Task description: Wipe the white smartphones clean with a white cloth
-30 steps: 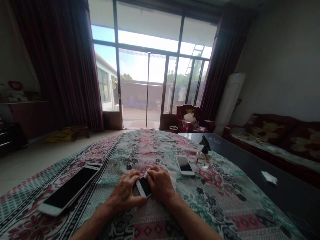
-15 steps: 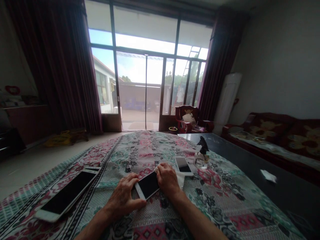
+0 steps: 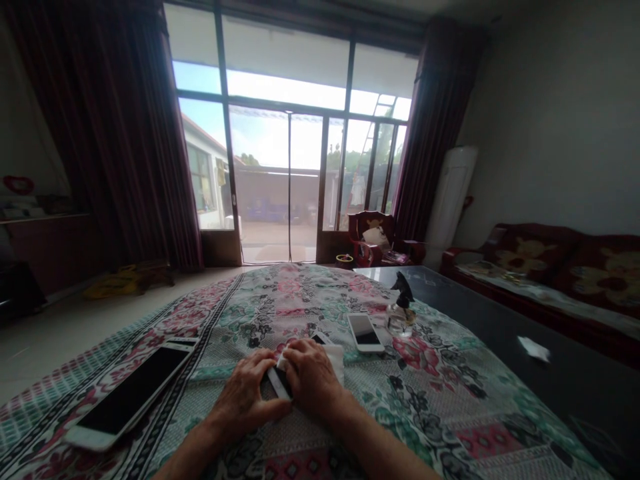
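Your left hand (image 3: 247,388) is clasping the phone (image 3: 280,385), slanting away rightward; your right hand (image 3: 311,375) is holding cloth (image 3: 336,361) over it.

The desk (image 3: 425,433) is covered with a flowered cloth (image 3: 240,303). On it lie a big phone (image 3: 133,393) at left, a partly hidden middle phone (image 3: 279,384) with a white wipe (image 3: 337,363), a smaller phone (image 3: 366,332) at right, and a spray bottle (image 3: 400,320) standing beside that.

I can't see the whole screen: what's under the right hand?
A white cloth and a phone whose ends show by the left hand and beyond the right hand; the phone's middle is covered.
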`<state>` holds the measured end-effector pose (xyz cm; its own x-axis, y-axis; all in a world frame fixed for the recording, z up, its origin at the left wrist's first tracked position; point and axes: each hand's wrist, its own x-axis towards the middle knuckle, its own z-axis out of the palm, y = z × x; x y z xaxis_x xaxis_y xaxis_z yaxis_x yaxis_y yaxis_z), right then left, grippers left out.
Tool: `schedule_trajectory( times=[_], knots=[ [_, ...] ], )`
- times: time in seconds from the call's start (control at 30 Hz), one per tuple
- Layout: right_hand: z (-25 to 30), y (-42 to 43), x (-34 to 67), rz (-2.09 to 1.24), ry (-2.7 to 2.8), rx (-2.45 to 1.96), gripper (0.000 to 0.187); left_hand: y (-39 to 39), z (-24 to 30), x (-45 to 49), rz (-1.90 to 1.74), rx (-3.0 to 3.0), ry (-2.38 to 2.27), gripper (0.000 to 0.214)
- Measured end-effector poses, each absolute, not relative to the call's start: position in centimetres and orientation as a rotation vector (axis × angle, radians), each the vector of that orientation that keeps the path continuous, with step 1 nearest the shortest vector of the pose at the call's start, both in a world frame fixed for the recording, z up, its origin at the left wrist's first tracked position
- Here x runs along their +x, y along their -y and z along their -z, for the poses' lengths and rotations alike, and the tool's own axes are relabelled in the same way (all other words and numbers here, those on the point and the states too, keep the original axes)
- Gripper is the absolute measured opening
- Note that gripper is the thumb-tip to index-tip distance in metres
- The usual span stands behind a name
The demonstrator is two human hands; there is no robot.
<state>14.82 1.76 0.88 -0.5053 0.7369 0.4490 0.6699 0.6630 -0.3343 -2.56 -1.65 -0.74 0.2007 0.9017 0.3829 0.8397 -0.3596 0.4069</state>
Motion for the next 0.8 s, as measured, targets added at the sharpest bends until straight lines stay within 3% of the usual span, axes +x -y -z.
schedule_trajectory(
  times=[0.53, 0.8],
  knots=[
    [-1.1, -5.2, 17.5, -0.116, 2.08, -1.4, 0.016, 1.7, 0.7, -2.7, -0.845, 2.323, -1.736, 0.06],
    [-1.1, -3.2, 16.2, -0.117, 2.215, -1.239, 0.019, 1.6, 1.0, -2.4, -0.935, 2.277, -1.75, 0.057]
  ],
)
